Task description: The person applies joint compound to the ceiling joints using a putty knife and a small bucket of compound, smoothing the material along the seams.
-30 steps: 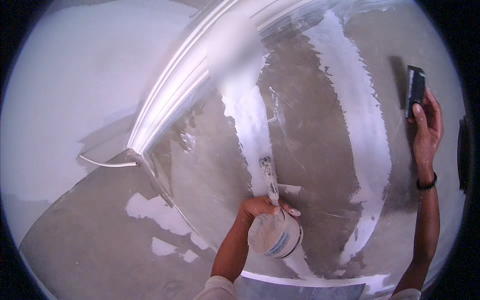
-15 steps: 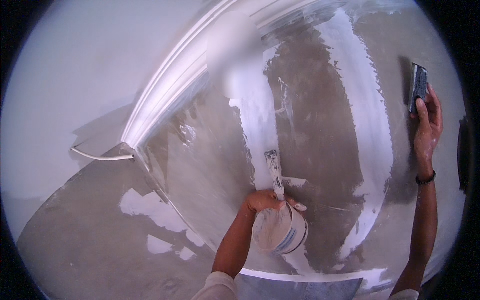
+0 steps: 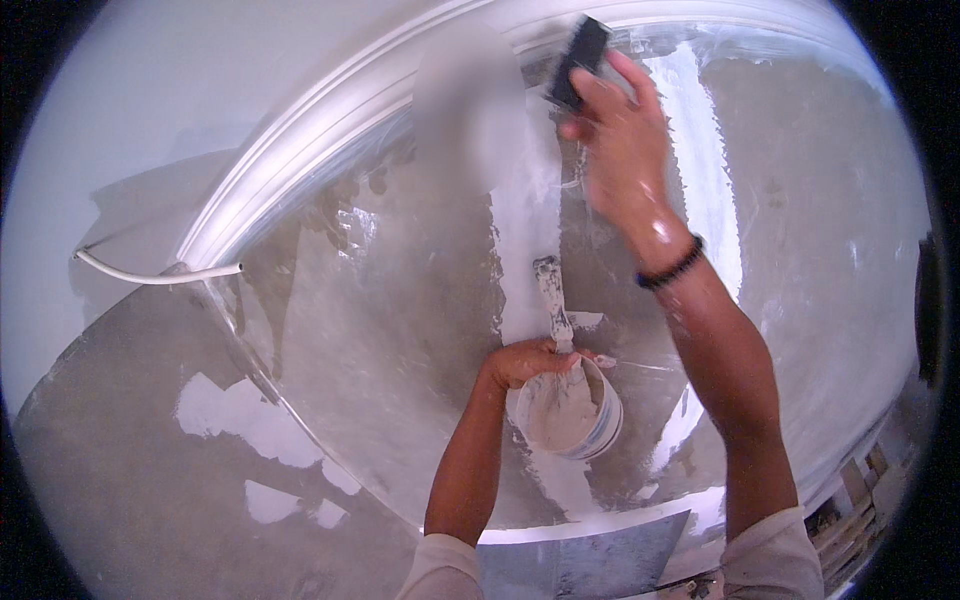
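The right hand (image 3: 628,160) has its grip pinched on the low end of a black block (image 3: 580,62), and one finger lies right on it. The hand is a bit blurry. The block is up high, near the white trim (image 3: 340,112), and its top leans to the right. I cannot tell if it touches the wall (image 3: 400,250). A dark band (image 3: 672,264) goes around the right wrist. The left hand (image 3: 528,363) is lower down, its grip curled at the rim of a round white tub (image 3: 607,430). That hand also pinches a tool (image 3: 552,300) with a messy handle that sticks up past the thumb. I cannot see the tip of the tool. The tub is tipped so its open top shows, with pale paste (image 3: 565,415) inside. Behind the tool, a white stripe (image 3: 520,270) runs down the wall. Another stripe (image 3: 708,160) is farther right, partly behind the right arm. The trim bends along the top, and a thin white tube (image 3: 160,277) is near its left end. White patches (image 3: 230,420) are on the side wall (image 3: 120,450). A gray panel (image 3: 590,562) is at the bottom.
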A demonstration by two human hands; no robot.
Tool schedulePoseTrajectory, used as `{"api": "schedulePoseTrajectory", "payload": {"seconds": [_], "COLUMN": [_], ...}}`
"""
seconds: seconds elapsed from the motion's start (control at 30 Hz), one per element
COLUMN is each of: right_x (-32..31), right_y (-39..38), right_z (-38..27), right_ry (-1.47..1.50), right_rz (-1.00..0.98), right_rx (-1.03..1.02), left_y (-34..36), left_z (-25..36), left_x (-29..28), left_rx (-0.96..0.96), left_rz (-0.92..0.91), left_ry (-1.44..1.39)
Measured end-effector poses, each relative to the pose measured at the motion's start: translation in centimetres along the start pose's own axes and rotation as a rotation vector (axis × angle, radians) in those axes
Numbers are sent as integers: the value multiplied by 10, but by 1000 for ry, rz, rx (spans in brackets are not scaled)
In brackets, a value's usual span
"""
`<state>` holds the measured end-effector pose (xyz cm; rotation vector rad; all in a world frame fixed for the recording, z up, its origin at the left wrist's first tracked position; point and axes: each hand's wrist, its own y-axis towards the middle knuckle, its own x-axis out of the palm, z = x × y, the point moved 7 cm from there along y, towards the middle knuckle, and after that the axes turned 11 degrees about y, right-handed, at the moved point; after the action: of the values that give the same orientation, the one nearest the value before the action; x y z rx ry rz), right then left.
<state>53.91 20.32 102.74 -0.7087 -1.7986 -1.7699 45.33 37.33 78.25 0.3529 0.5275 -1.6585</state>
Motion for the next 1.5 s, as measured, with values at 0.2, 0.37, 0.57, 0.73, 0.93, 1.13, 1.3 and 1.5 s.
{"api": "schedulePoseTrajectory", "payload": {"seconds": [0.2, 0.37, 0.57, 0.73, 0.93, 1.13, 1.3, 1.5], "right_x": [68, 99, 98, 102, 118, 122, 102, 73], "right_y": [31, 22, 32, 33, 9, 13, -18, 5], "right_z": [32, 42, 40, 47, 45, 96, 70, -49], "right_ry": [261, 306, 320, 330, 173, -95, -232, -956], "right_rz": [7, 179, 176, 223, 297, -135, -153, -122], "right_rx": [-74, 38, -4, 44, 84, -522, -256, -901], "left_y": [6, 0, 0, -9, -8, 41, 14, 7], "left_z": [6, 0, 8, 24, 16, -22, -6, 10], "left_x": [0, -3, 1, 8, 5, -10, 1, 8], "left_rx": [15, -60, -71, -75, -41, 121, 77, 30], "left_rz": [22, 79, 68, 48, 8, 41, -82, -57], "left_ry": [73, 56, 3, 21, -8, 56, -116, -45]}}
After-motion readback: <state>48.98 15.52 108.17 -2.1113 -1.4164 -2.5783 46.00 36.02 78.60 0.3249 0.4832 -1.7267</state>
